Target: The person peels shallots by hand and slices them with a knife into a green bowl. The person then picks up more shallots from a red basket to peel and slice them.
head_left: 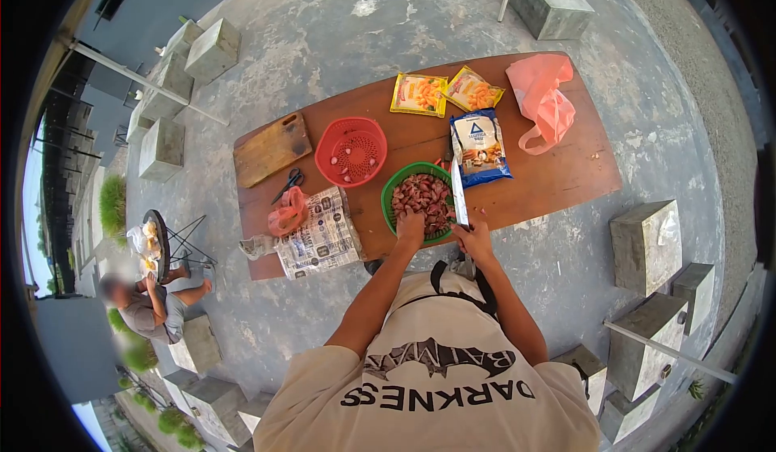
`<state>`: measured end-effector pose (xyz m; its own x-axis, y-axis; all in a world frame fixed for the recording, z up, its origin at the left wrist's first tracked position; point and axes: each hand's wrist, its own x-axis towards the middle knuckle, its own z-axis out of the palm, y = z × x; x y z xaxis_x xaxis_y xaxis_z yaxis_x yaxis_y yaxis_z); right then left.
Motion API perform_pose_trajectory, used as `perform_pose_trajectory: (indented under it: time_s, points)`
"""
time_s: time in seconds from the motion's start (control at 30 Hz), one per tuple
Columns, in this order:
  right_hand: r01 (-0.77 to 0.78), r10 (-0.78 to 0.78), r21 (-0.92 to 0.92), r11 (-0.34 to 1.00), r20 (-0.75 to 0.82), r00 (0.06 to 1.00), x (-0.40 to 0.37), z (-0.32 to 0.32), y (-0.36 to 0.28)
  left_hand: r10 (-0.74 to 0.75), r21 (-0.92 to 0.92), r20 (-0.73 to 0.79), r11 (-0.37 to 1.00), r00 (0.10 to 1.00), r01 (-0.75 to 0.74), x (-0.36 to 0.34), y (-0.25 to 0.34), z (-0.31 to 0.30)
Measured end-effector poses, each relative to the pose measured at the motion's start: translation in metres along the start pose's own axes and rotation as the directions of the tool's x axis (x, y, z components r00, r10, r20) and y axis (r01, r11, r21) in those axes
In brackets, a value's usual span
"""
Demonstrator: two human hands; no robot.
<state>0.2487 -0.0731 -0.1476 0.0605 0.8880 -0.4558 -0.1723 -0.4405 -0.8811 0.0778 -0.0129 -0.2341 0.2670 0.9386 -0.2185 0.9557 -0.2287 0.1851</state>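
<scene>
At the green basket, the left hand has hidden fingertips, grip unclear; the right hand grasps a knife.

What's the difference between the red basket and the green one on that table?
The red basket holds only a few pale pieces, leaving its perforated bottom showing; the green basket is heaped with reddish shallots that hide its bottom.
The green basket is right by the person, whose left hand is at it; the red one sits farther off, untouched.
Both look like plastic and stand open.
</scene>
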Motion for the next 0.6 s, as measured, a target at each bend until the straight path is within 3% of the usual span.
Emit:
perform_pose_trajectory:
  time_s: [0.13, 0.2, 0.23, 0.27, 0.33, 0.47, 0.53, 0.57, 0.6]
  points:
    - [-0.003, 0.007, 0.034, 0.999, -0.102, 0.995, -0.004, -0.012, 0.005, -0.006, -0.104, 0.145, 0.994, 0.989, 0.021, 0.01, -0.014, 0.007]
    - [0.014, -0.006, 0.062, 0.998, -0.131, 0.991, -0.004, -0.017, 0.007, 0.076, -0.328, -0.046, 0.941, 0.996, -0.087, 0.012, -0.029, 0.007]
    - [0.008, 0.004, 0.073, 0.997, -0.155, 0.988, -0.005, -0.018, 0.007, 0.007, -0.491, 0.08, 0.871, 0.997, 0.033, 0.014, -0.034, 0.004]
    - [0.0, 0.015, 0.086, 0.996, -0.178, 0.984, -0.006, -0.018, 0.007, 0.013, -0.484, 0.08, 0.875, 0.997, 0.028, 0.013, -0.035, 0.003]
    - [-0.005, 0.028, 0.119, 0.993, -0.188, 0.982, -0.005, -0.019, 0.007, -0.12, -0.725, 0.089, 0.673, 0.989, 0.147, 0.004, -0.031, -0.015]
    - [-0.029, 0.054, 0.139, 0.99, -0.177, 0.983, -0.001, -0.014, 0.009, -0.125, -0.629, 0.067, 0.765, 0.99, 0.139, -0.004, -0.019, -0.044]
    - [-0.035, 0.052, 0.114, 0.993, -0.152, 0.987, 0.003, -0.013, 0.018, 0.018, -0.247, -0.265, 0.965, 0.964, -0.086, -0.005, -0.01, -0.049]
    - [-0.038, 0.049, 0.089, 0.995, -0.13, 0.99, 0.004, -0.014, 0.022, 0.019, -0.249, -0.268, 0.964, 0.963, -0.088, 0.003, -0.007, -0.05]
    - [-0.035, 0.046, 0.087, 0.996, -0.132, 0.99, 0.001, -0.013, 0.021, -0.011, -0.318, -0.148, 0.947, 0.989, -0.037, 0.016, -0.007, -0.049]
